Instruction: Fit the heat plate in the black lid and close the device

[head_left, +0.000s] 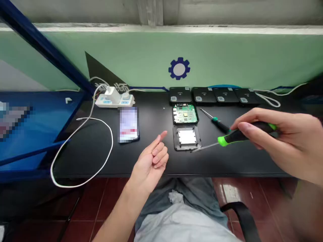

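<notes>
Left hand (151, 161): narrow grip, index finger extended; cannot tell whether it pinches a small part. To its right, an open cover (186, 137) lies flat on the bench (151, 117), nearer than the exposed circuit board (185, 114). Right hand (282, 137) grips a lime-and-black screwdriver (222, 141), tip by the cover's near edge. Steady, light control, clear of the board, is advisable.
</notes>
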The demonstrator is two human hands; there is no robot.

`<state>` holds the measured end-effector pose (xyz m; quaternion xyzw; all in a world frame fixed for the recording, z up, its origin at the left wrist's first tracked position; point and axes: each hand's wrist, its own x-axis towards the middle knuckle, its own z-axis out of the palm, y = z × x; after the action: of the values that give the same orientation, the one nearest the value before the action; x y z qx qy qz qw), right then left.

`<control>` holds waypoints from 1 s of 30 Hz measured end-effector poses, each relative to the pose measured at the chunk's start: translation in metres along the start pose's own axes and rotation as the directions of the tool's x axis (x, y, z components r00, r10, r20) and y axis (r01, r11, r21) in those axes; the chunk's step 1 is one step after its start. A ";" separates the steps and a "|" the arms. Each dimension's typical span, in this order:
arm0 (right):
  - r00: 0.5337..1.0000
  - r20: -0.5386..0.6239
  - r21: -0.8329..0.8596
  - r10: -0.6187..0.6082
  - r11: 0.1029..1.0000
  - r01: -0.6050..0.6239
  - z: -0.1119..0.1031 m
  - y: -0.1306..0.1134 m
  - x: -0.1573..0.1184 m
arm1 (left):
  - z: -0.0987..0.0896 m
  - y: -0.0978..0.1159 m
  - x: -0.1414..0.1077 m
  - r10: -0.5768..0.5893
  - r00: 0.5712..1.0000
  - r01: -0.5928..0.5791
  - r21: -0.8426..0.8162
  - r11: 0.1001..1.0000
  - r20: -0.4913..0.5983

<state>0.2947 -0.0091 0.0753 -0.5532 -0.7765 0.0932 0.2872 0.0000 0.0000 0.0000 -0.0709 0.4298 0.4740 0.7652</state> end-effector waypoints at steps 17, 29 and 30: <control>0.947 -0.251 0.093 0.202 0.978 -0.185 0.007 -0.010 -0.004 | -0.006 -0.007 0.008 0.192 0.979 -0.198 0.084 0.977 0.071; 0.930 -0.275 0.183 0.245 0.963 -0.200 0.009 -0.010 -0.004 | -0.014 -0.010 0.010 0.132 0.973 -0.162 0.153 0.975 0.187; 0.927 -0.286 0.182 0.244 0.963 -0.197 0.010 -0.011 -0.004 | -0.014 -0.010 0.010 0.131 0.973 -0.164 0.173 0.971 0.189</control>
<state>0.2815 -0.0148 0.0711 -0.6217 -0.6460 0.0961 0.4323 0.0015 -0.0062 -0.0187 0.0760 0.4072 0.4916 0.7660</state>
